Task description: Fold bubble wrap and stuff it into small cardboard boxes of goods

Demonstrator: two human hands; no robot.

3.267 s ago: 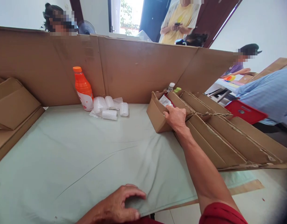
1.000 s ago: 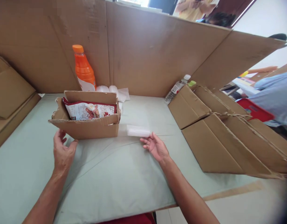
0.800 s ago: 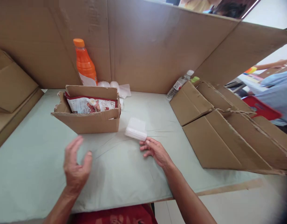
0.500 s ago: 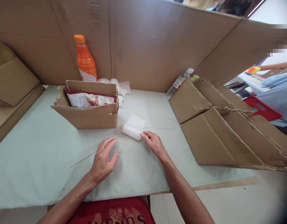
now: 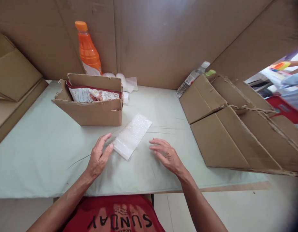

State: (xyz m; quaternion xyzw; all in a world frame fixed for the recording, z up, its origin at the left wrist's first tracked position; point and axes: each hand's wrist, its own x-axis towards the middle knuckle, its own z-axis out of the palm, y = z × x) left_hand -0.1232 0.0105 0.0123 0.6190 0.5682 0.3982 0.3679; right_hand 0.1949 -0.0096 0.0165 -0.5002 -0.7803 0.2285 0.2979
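A strip of bubble wrap lies spread out and slanted on the pale green tablecloth, its near end toward me. My left hand is just left of that near end, fingers apart; whether the thumb tip touches the wrap I cannot tell. To the right, clear of the wrap, my right hand hovers over the cloth with its fingers spread and nothing in them. Behind my left hand stands an open cardboard box with a red and white printed packet inside.
An orange drink bottle and white rolls stand behind the box. On the right are cardboard compartments, with a clear plastic bottle leaning behind them. A cardboard structure fills the left side. Tall cardboard walls close off the back.
The bubble wrap has gone from a folded piece to a longer strip reaching toward me. My right hand has let go of its edge and moved right; my left hand has shifted left.
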